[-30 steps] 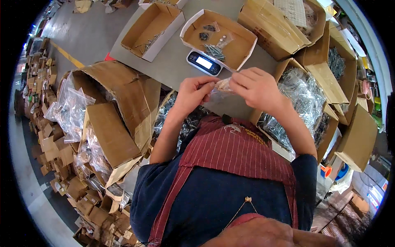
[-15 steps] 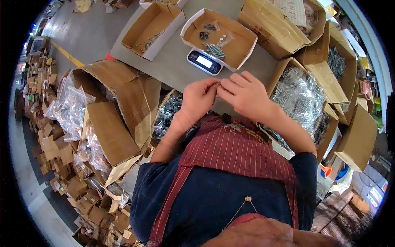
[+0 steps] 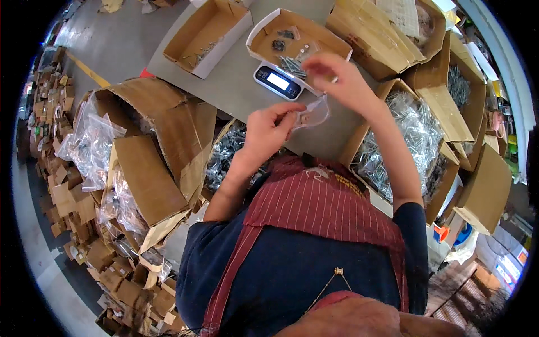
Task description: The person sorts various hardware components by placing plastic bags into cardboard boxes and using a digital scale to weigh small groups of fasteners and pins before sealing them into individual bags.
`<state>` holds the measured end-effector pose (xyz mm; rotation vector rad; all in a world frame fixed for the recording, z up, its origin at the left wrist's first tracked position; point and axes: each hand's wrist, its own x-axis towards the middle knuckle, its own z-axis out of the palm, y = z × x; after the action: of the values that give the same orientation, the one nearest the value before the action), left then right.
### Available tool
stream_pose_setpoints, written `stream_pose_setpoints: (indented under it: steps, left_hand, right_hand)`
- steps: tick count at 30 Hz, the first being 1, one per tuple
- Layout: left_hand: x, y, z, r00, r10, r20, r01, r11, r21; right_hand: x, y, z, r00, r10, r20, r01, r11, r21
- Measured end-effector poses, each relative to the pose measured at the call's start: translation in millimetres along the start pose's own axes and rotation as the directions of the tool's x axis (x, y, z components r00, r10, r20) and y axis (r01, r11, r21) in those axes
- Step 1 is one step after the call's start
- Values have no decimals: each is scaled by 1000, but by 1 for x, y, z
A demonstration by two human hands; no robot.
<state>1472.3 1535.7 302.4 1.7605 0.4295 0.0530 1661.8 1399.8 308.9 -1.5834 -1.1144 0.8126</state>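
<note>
My left hand (image 3: 268, 128) is closed on the edge of a small clear plastic bag (image 3: 315, 115), which hangs out to its right above the grey table. Over the near right side of a shallow cardboard box (image 3: 331, 46) is my right hand (image 3: 349, 84), a little blurred, its thumb and fingers apart. Beside its fingertips in that box lies a pile of silvery screws (image 3: 292, 66), with small dark parts (image 3: 278, 45) and little clear bags farther back. A digital scale (image 3: 277, 82) with a lit display shows at the box's near edge.
An open box with a few screws (image 3: 205, 53) stands to the left. Cartons of bagged screws (image 3: 401, 135) and loose screws (image 3: 458, 85) crowd the right. A large torn carton (image 3: 163, 118) and a container of metal parts (image 3: 227, 157) are at left. More cartons (image 3: 382, 39) stand far right.
My hands, together before, have separated. The right has moved up and right over the box's near side; the left keeps hold of the clear bag, which now shows opened out between them.
</note>
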Motion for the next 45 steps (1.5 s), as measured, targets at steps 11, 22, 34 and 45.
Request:
stream_pose_setpoints:
  steps: [11,22,34,45]
  left_hand:
    - [-1,-10,3,1000,-8,-7,9,999,39]
    - [11,-7,-9,997,-71,-18,68,989,-134]
    - [4,-21,-9,1000,-25,18,30,926,-377]
    - [-5,-1,-19,970,224,-95,-204,961,189]
  right_hand:
    - [77,79,16,997,72,15,-24,517,-856]
    - [8,11,-15,934,-12,-356,48,994,94]
    - [-34,10,45,970,-85,-226,51,987,-152]
    - [-53,-35,44,981,-189,-36,78,563,-822]
